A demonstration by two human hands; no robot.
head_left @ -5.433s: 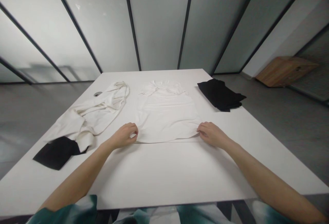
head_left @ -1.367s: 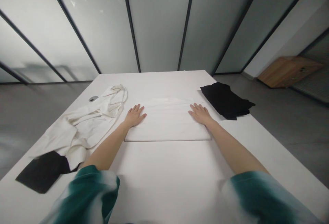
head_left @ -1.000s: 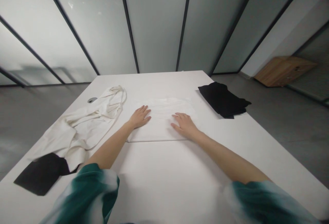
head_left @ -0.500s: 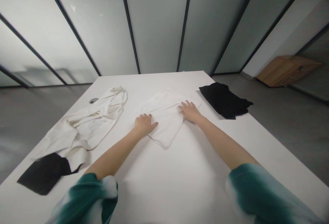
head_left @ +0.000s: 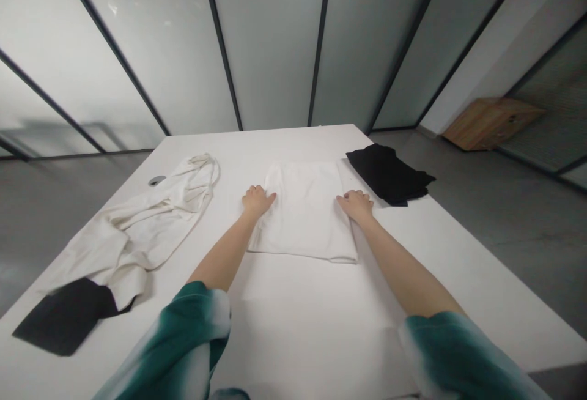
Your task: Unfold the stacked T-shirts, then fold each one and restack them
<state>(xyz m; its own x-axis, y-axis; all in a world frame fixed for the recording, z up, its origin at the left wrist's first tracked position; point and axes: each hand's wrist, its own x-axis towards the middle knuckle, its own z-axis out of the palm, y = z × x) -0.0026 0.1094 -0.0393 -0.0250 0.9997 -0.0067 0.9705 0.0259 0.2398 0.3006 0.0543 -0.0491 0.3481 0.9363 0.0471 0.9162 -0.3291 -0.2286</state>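
A wall of frosted glass (head_left: pixel 270 39) with dark bars rises behind a broad white table (head_left: pixel 293 320). Beyond the table, to the right, a wooden cabinet (head_left: pixel 490 123) stands on the floor. A rumpled cream garment (head_left: pixel 151 219) stretches along the table's left side. The white cloth (head_left: pixel 305 216) lies flat near the middle of the table, folded into a rough rectangle, directly between the left hand (head_left: pixel 257 200) and the right hand (head_left: pixel 356 204); its near edge comes closer to the person than either hand does. Green and white sleeves cover the upper arms. A stack of black clothes (head_left: pixel 389 174) sits at the table's right edge, just beyond the right hand. A black cloth (head_left: pixel 64 320) lies at the near left, partly under the cream garment and well apart from the hands. The left hand touches the white cloth's left side, thumb over the fabric; the right hand touches the opposite side, its fingers bent. Whether either one pinches the fabric I cannot tell. Smallest is a grey disc (head_left: pixel 157 180) beside the cream garment's far part.
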